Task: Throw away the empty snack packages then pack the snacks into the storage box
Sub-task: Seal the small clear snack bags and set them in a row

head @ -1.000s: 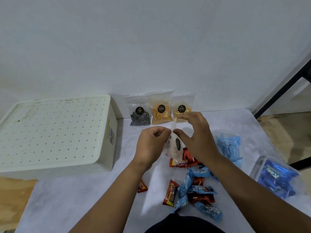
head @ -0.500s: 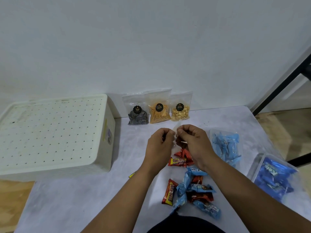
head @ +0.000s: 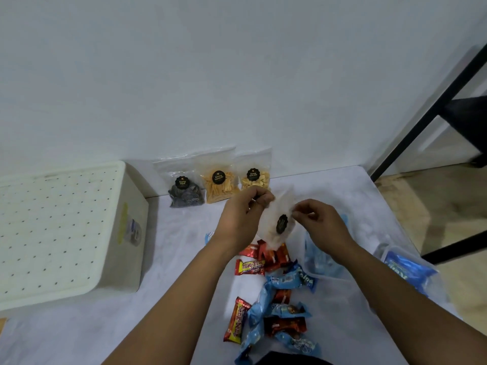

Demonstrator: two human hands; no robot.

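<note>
A clear snack bag [head: 278,222] with a black round sticker hangs above the table between my hands. My left hand [head: 243,214] pinches its upper left edge and my right hand [head: 320,219] pinches its upper right edge. Below it lie several small red and blue wrapped snacks [head: 274,293] scattered on the white table [head: 171,299]. Three filled clear snack bags [head: 218,180] lean against the wall at the back. The white storage box [head: 66,227] with a perforated lid stands shut at the left.
Two clear bags of blue-wrapped snacks lie at the right: one [head: 324,256] under my right wrist, another [head: 408,270] near the table's right edge. A black metal frame [head: 432,106] stands past the table's right corner.
My hands, close together and bunched on the bag half a second ago, have moved apart and spread the clear bag open between them. The view has shifted slightly.
</note>
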